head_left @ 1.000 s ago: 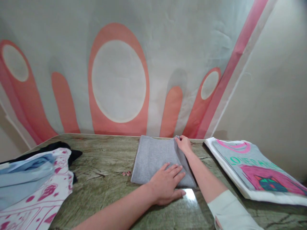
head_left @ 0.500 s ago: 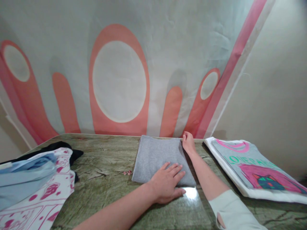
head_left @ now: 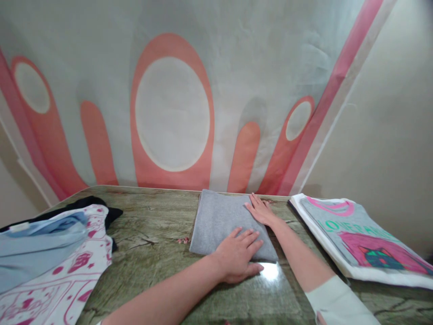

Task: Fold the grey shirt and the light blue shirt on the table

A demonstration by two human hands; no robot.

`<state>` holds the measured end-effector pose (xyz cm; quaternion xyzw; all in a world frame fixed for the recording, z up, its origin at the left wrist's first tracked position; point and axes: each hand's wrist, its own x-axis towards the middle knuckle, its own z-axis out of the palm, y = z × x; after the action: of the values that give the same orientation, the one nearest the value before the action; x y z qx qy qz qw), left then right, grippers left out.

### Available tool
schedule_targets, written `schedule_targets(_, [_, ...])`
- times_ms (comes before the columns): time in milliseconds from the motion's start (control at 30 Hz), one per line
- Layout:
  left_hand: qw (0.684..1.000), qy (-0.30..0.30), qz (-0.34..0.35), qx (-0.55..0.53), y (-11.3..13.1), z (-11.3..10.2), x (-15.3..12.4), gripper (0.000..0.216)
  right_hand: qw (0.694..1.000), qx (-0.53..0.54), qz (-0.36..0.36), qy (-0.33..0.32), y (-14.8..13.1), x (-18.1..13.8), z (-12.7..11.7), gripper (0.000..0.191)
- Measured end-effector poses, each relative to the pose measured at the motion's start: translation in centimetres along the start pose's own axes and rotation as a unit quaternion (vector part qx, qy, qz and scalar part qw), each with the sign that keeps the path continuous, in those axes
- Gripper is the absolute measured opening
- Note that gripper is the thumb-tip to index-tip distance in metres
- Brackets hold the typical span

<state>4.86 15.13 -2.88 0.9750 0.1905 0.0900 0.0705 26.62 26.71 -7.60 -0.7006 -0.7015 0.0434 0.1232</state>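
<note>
A folded grey garment lies on the green-brown table near the wall. My left hand rests flat on its near right corner, fingers stretched out and slightly spread. My right hand lies flat on the far right part of the grey garment, fingers extended toward the wall. Neither hand grips anything.
A stack of folded shirts, the top one grey with pink and green print, sits at the right. A loose pile of clothes, light blue, white with pink print and black, lies at the left. A wall hanging with coral ovals backs the table.
My right hand let go of the garment's far right corner and came down flat on the cloth. My left hand stayed pressed on the near corner.
</note>
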Motion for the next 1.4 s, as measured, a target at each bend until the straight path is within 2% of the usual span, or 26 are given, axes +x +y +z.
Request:
schedule_targets(100, [1.0,0.008,-0.012,-0.017,0.1,-0.5,0.1,0.06,1.0,-0.007,0.012,0.02,-0.4,-0.2,0.0,0.071])
schedule_targets(167, [0.998,0.038,-0.039,-0.028,-0.4,-1.2,0.3,0.055,1.0,-0.01,0.005,0.028,-0.6,-0.4,0.1,0.071])
schedule_targets(267, [0.987,0.097,-0.127,-0.03,-2.8,-2.9,0.3,0.042,1.0,-0.011,-0.013,-0.018,-0.7,-0.5,0.4,0.072])
schedule_targets(333, [0.969,0.109,-0.218,-0.032,-5.4,-4.1,-0.2,0.039,0.999,-0.015,-0.012,-0.029,-0.8,-0.7,0.4,0.073])
schedule_targets(400, [0.947,0.084,-0.308,-0.038,-8.3,-5.3,-1.2,0.04,1.0,-0.026,-0.007,-0.011,-1.1,-1.0,0.0,0.074])
schedule_targets(500, [0.922,0.053,-0.379,-0.053,-11.6,-6.9,-3.2,0.027,0.998,-0.046,-0.022,0.023,-2.4,-1.6,-0.8,0.073])
schedule_targets(633, [0.884,0.003,-0.443,-0.147,-13.1,-7.4,-4.9,0.015,0.994,-0.04,-0.097,0.01,-6.1,-3.0,-1.5,0.073])
schedule_targets(733, [0.866,-0.008,-0.452,-0.214,-12.9,-6.6,-5.1,0.015,0.987,-0.033,-0.155,-0.026,-8.6,-4.3,-1.2,0.073])
schedule_targets(833, [0.84,0.008,-0.462,-0.286,-13.0,-5.9,-5.1,0.022,0.983,-0.026,-0.17,-0.06,-9.6,-5.0,-0.7,0.072])
schedule_targets(1000, [0.816,0.007,-0.459,-0.352,-12.9,-5.6,-5.7,0.026,0.983,-0.022,-0.176,-0.054,-8.9,-4.5,-0.5,0.068])
schedule_targets(1200, [0.795,0.048,-0.448,-0.407,-10.4,-5.5,-6.8,0.043,0.981,-0.023,-0.182,-0.055,-8.1,-3.8,-0.5,0.068])
schedule_targets(1300, [0.797,0.061,-0.412,-0.438,-8.9,-5.8,-7.8,0.059,0.981,-0.025,-0.181,-0.061,-8.0,-3.8,-0.5,0.068])
schedule_targets(1400, [0.797,0.054,-0.347,-0.492,-7.7,-6.1,-9.3,0.078,0.982,-0.024,-0.178,-0.063,-8.0,-3.8,-0.5,0.067])
